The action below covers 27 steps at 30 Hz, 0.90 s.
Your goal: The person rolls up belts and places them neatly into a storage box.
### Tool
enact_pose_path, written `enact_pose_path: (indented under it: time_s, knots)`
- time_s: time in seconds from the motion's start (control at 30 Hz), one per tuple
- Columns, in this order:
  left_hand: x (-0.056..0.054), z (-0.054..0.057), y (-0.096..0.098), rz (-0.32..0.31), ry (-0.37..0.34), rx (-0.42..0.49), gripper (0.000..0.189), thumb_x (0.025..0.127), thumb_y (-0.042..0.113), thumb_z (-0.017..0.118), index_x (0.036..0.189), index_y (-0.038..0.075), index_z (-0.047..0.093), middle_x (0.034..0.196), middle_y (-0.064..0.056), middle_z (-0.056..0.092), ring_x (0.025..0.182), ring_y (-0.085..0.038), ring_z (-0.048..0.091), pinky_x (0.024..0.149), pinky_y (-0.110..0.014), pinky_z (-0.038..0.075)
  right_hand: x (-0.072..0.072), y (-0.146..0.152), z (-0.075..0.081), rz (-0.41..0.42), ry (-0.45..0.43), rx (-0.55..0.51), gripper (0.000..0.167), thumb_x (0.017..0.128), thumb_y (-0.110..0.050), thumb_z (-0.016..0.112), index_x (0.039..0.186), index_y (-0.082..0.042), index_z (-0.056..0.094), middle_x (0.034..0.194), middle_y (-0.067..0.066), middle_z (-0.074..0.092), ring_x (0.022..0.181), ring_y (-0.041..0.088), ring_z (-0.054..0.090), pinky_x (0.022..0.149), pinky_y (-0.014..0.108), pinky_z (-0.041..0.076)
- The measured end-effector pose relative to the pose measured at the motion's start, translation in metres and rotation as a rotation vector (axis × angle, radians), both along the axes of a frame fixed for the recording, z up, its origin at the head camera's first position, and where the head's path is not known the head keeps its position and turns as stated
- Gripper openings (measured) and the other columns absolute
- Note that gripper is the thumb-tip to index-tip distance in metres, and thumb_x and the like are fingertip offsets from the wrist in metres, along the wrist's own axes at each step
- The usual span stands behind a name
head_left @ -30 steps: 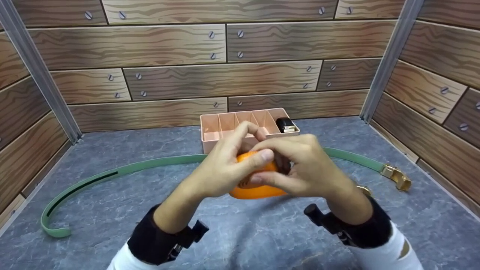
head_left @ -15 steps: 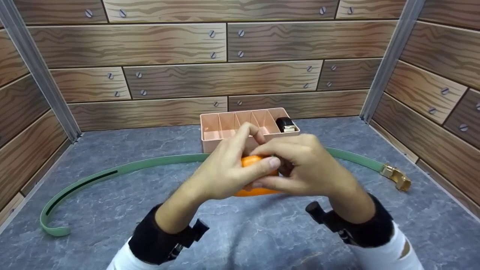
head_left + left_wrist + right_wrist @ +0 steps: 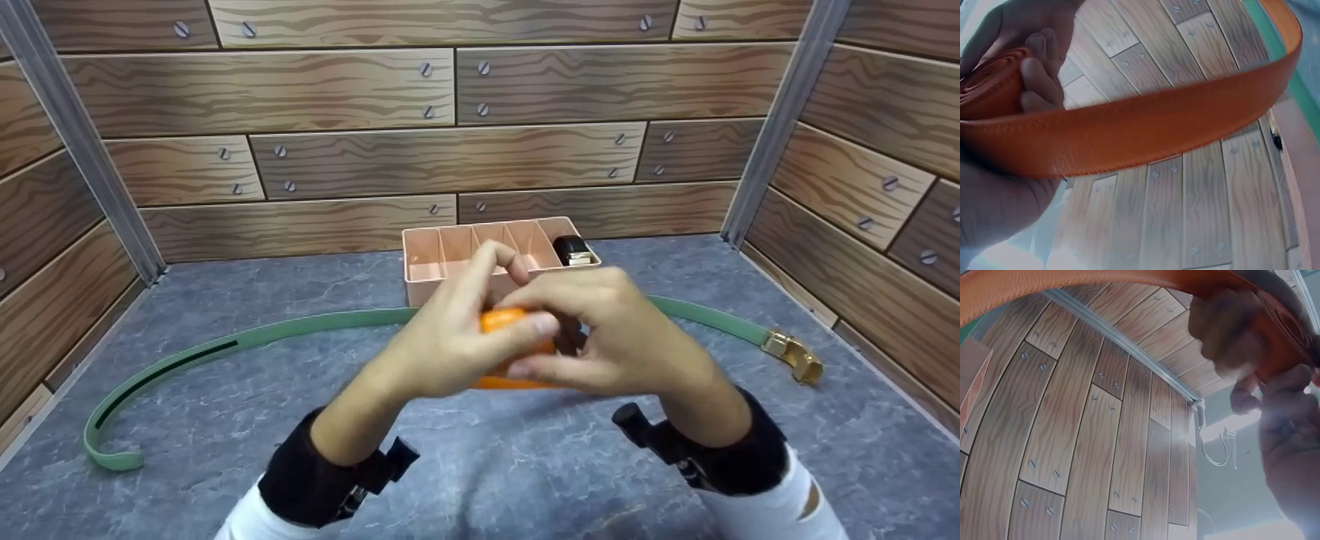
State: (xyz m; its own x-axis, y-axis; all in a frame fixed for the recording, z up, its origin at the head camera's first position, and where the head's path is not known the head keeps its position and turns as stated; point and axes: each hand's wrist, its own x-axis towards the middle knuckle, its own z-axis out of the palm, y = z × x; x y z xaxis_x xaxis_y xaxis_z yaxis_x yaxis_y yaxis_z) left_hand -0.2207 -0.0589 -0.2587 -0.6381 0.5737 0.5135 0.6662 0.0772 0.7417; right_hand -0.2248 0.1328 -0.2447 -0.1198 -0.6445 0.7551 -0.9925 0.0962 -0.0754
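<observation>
Both hands hold an orange leather belt [image 3: 501, 320], partly wound into a coil. My left hand [image 3: 450, 337] grips the coil from the left, its thumb across the near side. From the other side my right hand [image 3: 615, 330] pinches the same roll, its thumb below the left thumb. In the left wrist view the coil's layers show between the fingers, and a loose stretch of belt [image 3: 1157, 132] swings out in a wide loop. The right wrist view shows the belt's strap [image 3: 1072, 284] running along the top into the hands. Most of the roll is hidden by the fingers in the head view.
A green belt [image 3: 300, 328] lies in an arc across the grey tabletop, its gold buckle [image 3: 791, 356] at the right. Behind the hands stands a pink divided box [image 3: 442, 292] with a black, gold-trimmed item [image 3: 570, 250] in its rightmost compartment. Wood-patterned walls enclose the table.
The fingers have shifted slightly around the coil, and less orange strap shows beneath the hands. A gold piece seen by the right wrist one second ago is out of sight now.
</observation>
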Motion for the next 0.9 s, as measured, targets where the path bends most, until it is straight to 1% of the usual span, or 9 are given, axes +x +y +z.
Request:
enact_pose_path:
  time_s: [0.1, 0.23, 0.37, 0.47, 0.53, 0.63, 0.77, 0.83, 0.9]
  knots:
    - [0.0012, -0.0001, 0.002, 0.088, 0.091, -0.091, 0.039, 0.093, 0.038, 0.065, 0.112, 0.013, 0.042, 0.066, 0.009, 0.064, 0.056, -0.008, 0.058, 0.053, -0.026, 0.047, 0.0008, -0.0002, 0.0013, -0.001, 0.047, 0.027, 0.027, 0.086, -0.028, 0.08, 0.101, -0.007, 0.073, 0.086, 0.001, 0.071, 0.073, 0.01, 0.062, 0.071, 0.021, 0.052]
    - [-0.0001, 0.0002, 0.0011, 0.073, 0.109, -0.092, 0.037, 0.093, 0.036, 0.065, 0.112, 0.012, 0.043, 0.069, 0.008, 0.065, 0.058, -0.009, 0.059, 0.056, -0.026, 0.048, 0.0002, -0.0019, 0.0022, 0.02, 0.106, 0.0, 0.023, 0.085, -0.025, 0.081, 0.097, -0.007, 0.074, 0.081, 0.001, 0.07, 0.067, 0.009, 0.06, 0.067, 0.021, 0.052]
    - [-0.0023, 0.0009, -0.0015, 0.015, 0.076, -0.064, 0.033, 0.094, 0.033, 0.064, 0.112, 0.012, 0.045, 0.069, 0.004, 0.065, 0.059, -0.009, 0.06, 0.056, -0.026, 0.048, -0.0009, -0.0027, 0.0001, 0.021, 0.103, -0.029, 0.024, 0.084, -0.026, 0.081, 0.096, -0.006, 0.073, 0.08, 0.001, 0.07, 0.065, 0.009, 0.059, 0.063, 0.02, 0.05]
    - [-0.0035, 0.0007, -0.0017, -0.04, 0.028, -0.004, 0.032, 0.095, 0.035, 0.062, 0.11, 0.011, 0.046, 0.072, 0.0, 0.066, 0.059, -0.011, 0.06, 0.056, -0.027, 0.049, -0.0017, -0.0012, -0.0007, 0.022, 0.065, -0.07, 0.027, 0.084, -0.028, 0.081, 0.096, -0.005, 0.074, 0.083, 0.003, 0.072, 0.066, 0.011, 0.061, 0.062, 0.021, 0.05]
    - [-0.0044, -0.0002, -0.0006, -0.077, 0.005, 0.046, 0.034, 0.096, 0.038, 0.06, 0.11, 0.009, 0.047, 0.073, -0.002, 0.065, 0.058, -0.013, 0.059, 0.055, -0.027, 0.049, -0.0022, 0.0002, -0.0009, 0.024, 0.031, -0.095, 0.028, 0.084, -0.028, 0.081, 0.096, -0.004, 0.074, 0.084, 0.005, 0.074, 0.067, 0.012, 0.062, 0.06, 0.021, 0.05]
    - [-0.0066, -0.0022, 0.0021, -0.145, -0.037, 0.123, 0.042, 0.096, 0.044, 0.058, 0.111, 0.007, 0.045, 0.079, -0.006, 0.066, 0.061, -0.015, 0.06, 0.058, -0.026, 0.05, -0.0029, 0.0013, -0.0012, 0.019, -0.019, -0.114, 0.03, 0.084, -0.03, 0.082, 0.096, -0.003, 0.075, 0.082, 0.004, 0.074, 0.061, 0.01, 0.057, 0.054, 0.018, 0.045]
    - [-0.0083, -0.0035, 0.0026, -0.224, -0.099, 0.181, 0.05, 0.095, 0.05, 0.058, 0.115, 0.007, 0.04, 0.085, -0.01, 0.068, 0.067, -0.019, 0.063, 0.063, -0.027, 0.053, -0.0034, 0.0018, -0.0008, 0.025, -0.073, -0.118, 0.031, 0.084, -0.031, 0.081, 0.096, -0.003, 0.076, 0.079, 0.004, 0.073, 0.057, 0.009, 0.053, 0.05, 0.017, 0.042]
    - [-0.0065, -0.0026, 0.0014, -0.193, -0.103, 0.162, 0.048, 0.095, 0.047, 0.059, 0.113, 0.008, 0.039, 0.08, -0.009, 0.066, 0.064, -0.018, 0.062, 0.061, -0.026, 0.052, -0.003, 0.0021, -0.0002, 0.023, -0.082, -0.106, 0.031, 0.084, -0.031, 0.081, 0.097, -0.003, 0.075, 0.078, 0.003, 0.072, 0.056, 0.008, 0.051, 0.051, 0.017, 0.042]
    - [-0.003, -0.001, 0.0001, -0.081, -0.053, 0.076, 0.045, 0.093, 0.046, 0.062, 0.108, 0.01, 0.038, 0.073, -0.003, 0.063, 0.059, -0.014, 0.058, 0.056, -0.025, 0.048, -0.0013, 0.0026, 0.0003, -0.004, -0.086, -0.072, 0.033, 0.083, -0.032, 0.083, 0.099, -0.005, 0.075, 0.081, 0.002, 0.073, 0.06, 0.008, 0.053, 0.054, 0.017, 0.043]
